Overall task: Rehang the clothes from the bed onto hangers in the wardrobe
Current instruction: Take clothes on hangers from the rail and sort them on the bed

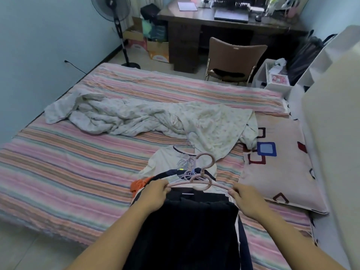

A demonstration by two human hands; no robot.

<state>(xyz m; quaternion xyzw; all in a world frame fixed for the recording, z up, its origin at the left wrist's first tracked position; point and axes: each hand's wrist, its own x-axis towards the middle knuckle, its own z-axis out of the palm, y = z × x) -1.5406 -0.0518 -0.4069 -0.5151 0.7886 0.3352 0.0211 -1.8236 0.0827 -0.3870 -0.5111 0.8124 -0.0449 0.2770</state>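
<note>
A pink hanger (202,184) is held level above the near side of the bed (58,162). My left hand (155,192) grips its left arm and my right hand (246,199) pinches its right end. A dark garment (187,230) hangs from the hanger down toward me. Behind it on the bed lies a pile of clothes: a cream shirt with a dark collar (165,158), an orange piece (139,185) and a dark piece with several thin pale hangers (188,173) on top. No wardrobe interior is in view.
A crumpled floral quilt (136,115) lies across the middle of the bed and a patterned pillow (280,162) at its right. A white cabinet edge (331,133) rises on the right. Beyond the bed stand a chair (233,57), a desk (224,22) and a fan (116,26).
</note>
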